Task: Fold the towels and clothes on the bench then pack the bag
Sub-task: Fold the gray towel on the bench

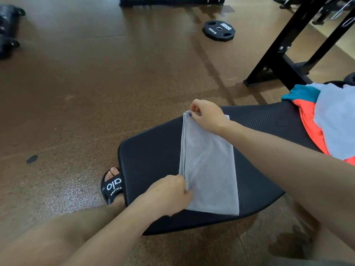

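Pinching the two left corners of the long grey microfibre towel point(209, 166), I have it lying as a narrow folded strip on the black ribbed padded counter point(255, 127), its layered edges stacked along the left side. To do this fold well, I judge I should keep those edges lined up between both hands, hold the cloth lightly taut so no ripple sets in, and then bring the far end toward the near end in one even sweep, matching corners before pressing flat. My right hand point(208, 116) reaches across to the far corner, wrist bent and knuckles up, its fingers point(194, 107) curled and nipping the towel's top edge. My left hand point(167, 194) sits at the near left corner, palm down, its fingers point(187, 193) closed on the stacked layers with the thumb over the cloth. Both forearms stretch out from the lower part of the view, the right one crossing above the counter. Further right on the counter waits a heap of clothes point(330, 121): pale blue on top, orange and teal beneath, not yet folded. I see no bag that I can identify with certainty. A black weight plate point(219, 30) lies on the brown floor point(96, 83) well apart.
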Motion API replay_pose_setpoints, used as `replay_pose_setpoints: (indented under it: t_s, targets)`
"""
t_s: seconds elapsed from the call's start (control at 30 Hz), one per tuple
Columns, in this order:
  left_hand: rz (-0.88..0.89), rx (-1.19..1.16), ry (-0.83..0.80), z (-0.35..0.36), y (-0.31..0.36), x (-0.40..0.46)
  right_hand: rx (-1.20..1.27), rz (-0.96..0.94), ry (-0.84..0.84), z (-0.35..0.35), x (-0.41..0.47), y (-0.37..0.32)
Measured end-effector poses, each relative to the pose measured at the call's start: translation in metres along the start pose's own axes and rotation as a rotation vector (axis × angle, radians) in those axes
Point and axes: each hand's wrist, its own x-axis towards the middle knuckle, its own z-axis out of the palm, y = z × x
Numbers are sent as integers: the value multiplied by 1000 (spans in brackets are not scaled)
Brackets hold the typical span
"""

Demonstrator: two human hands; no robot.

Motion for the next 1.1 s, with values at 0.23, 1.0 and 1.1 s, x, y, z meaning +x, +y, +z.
replay_pose_setpoints:
  t_s: [0.23, 1.0, 1.1]
  targets:
    - [16, -17, 367, -9, 9, 15, 17, -4, 13, 1, -6, 1]
    - [17, -40, 534, -27, 9, 46, -113, -54, 358, 37, -99, -17]
    - [-11, 20, 561, -25, 12, 54, -154, -19, 264, 48, -144, -21]
